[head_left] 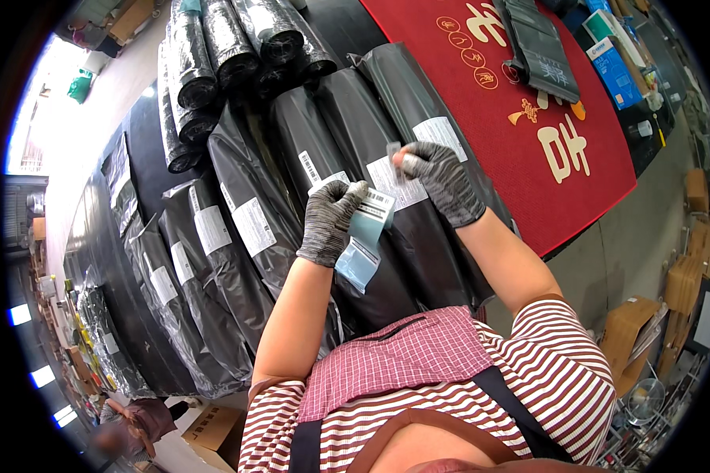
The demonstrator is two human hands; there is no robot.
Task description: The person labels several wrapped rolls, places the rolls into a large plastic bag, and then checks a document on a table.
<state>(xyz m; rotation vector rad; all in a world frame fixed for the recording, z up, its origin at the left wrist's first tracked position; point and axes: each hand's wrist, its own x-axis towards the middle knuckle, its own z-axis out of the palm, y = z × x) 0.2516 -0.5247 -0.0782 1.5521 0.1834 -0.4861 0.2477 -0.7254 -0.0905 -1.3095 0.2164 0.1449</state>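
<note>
My left hand, in a grey knit glove with pale fingertips, pinches a strip of labels. Its upper end is white with printing, and pale blue backing hangs below. Close by on the right, my gloved right hand is closed with thumb and fingers together on a small, clear-looking strip, which is blurred. Both hands are above a row of long rolls wrapped in black plastic. One black roll under them bears a white label, partly covered by the right hand's strip.
Clear-wrapped black rolls are stacked at the far left. More bagged rolls lie left of my hands. A red mat with pale lettering lies right, carrying black plastic bags. A blue box sits beyond. Another person is at lower left.
</note>
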